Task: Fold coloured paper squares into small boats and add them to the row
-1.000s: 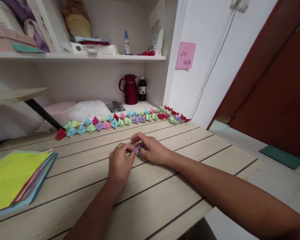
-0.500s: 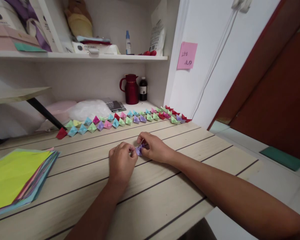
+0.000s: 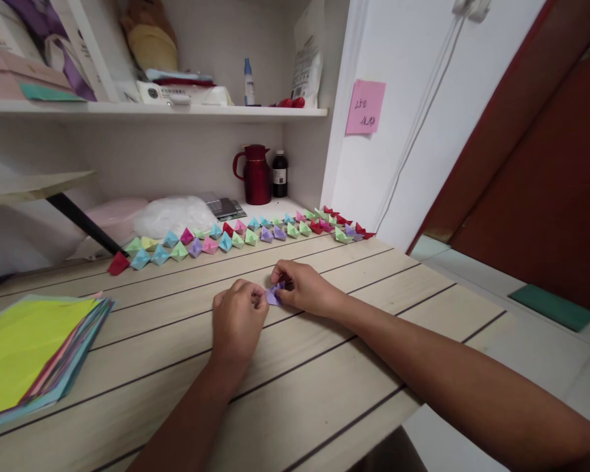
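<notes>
A small folded purple paper piece (image 3: 274, 295) lies on the wooden table (image 3: 177, 367) between my hands. My left hand (image 3: 238, 321) pinches its left side with curled fingers. From the right, my right hand (image 3: 302, 287) closes its fingertips over the same piece. Most of the paper is hidden under my fingers. Beyond my hands, two rows of small folded paper shapes (image 3: 226, 239) in several colours run along the table's far edge.
A stack of coloured paper sheets (image 3: 34, 351), yellow on top, lies at the left. On the shelf behind stand a red jug (image 3: 255, 176), a dark bottle (image 3: 280, 175) and a plastic bag (image 3: 174, 215). A pink note (image 3: 364, 108) hangs on the wall. The table's right edge drops to the floor.
My right hand's fingers have curled in closer over the purple piece. My left hand has barely shifted; the paper stays in the same spot.
</notes>
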Tool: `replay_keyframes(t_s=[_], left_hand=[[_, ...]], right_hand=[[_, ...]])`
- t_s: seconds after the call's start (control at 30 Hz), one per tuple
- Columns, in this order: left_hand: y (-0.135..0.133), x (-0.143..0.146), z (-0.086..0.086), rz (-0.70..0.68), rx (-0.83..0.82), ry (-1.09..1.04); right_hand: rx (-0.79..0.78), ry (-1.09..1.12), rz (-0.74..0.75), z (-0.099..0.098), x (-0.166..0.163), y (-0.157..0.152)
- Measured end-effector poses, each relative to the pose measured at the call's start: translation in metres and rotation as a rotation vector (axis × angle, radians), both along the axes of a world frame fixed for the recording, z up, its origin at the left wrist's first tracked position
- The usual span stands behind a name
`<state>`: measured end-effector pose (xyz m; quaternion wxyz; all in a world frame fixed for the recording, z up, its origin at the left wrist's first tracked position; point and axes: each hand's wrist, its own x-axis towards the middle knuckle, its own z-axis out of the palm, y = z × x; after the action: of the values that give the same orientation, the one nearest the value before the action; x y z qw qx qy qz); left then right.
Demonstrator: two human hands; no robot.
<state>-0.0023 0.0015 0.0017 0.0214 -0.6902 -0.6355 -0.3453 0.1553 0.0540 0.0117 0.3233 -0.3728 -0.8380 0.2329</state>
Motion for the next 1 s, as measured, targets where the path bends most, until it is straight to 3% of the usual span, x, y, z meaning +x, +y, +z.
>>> replay_keyframes(t_s=[0.2,0.47,0.73,0.87,1.0], left_hand=[[0.002,-0.003,-0.005,-0.039,-0.010,-0.040],[0.006,-0.005,-0.007,-0.041,-0.127,-0.117],[0.004,-0.004,-0.006,-0.126,-0.115,-0.228],[0.003,-0.001,-0.004,-0.212,-0.099,-0.168],[0.001,0.001,-0.004,-0.169,-0.111,-0.015]], right_hand=[[0.066,-0.077,-0.005,0.001,-0.001,0.001],[0.063,-0.131,-0.045,0.003,-0.003,0.002],[0.035,-0.200,-0.035,-0.001,-0.003,0.007],[0.048,-0.251,-0.046,-0.003,-0.002,0.011],[0.039,-0.260,-0.034,-0.003,-0.001,0.013]])
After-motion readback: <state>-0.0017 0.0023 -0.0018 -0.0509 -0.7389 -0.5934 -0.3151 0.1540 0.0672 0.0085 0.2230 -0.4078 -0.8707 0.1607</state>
